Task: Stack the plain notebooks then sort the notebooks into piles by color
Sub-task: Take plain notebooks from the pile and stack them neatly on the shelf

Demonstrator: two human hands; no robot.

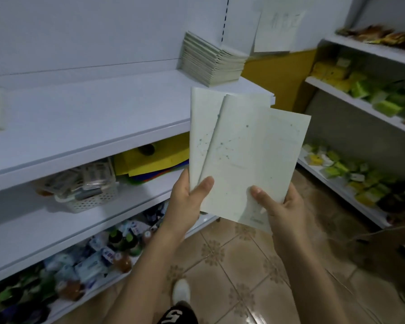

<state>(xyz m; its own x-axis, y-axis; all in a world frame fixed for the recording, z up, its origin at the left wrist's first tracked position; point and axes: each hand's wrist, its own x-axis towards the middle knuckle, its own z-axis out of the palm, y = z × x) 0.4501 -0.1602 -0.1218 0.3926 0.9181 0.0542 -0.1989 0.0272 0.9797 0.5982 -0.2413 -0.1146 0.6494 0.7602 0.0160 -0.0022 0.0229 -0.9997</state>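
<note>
left hand (185, 202), right hand (281, 206) hold pale notebooks (241, 155) | square edges, add to stack (211, 59) at 12 o'clock

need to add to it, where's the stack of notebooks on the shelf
The stack of notebooks sits at the far right end of the top white shelf, against the back wall, just above the notebooks held in both hands.

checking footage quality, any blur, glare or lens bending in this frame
Head view: dim, bluish light; the shelf edge bows from wide-angle distortion. Glare sits on the floor tiles. Goods at the frame edges are soft, while the notebooks in the left hand and right hand stay fairly sharp, their print faint.
</note>
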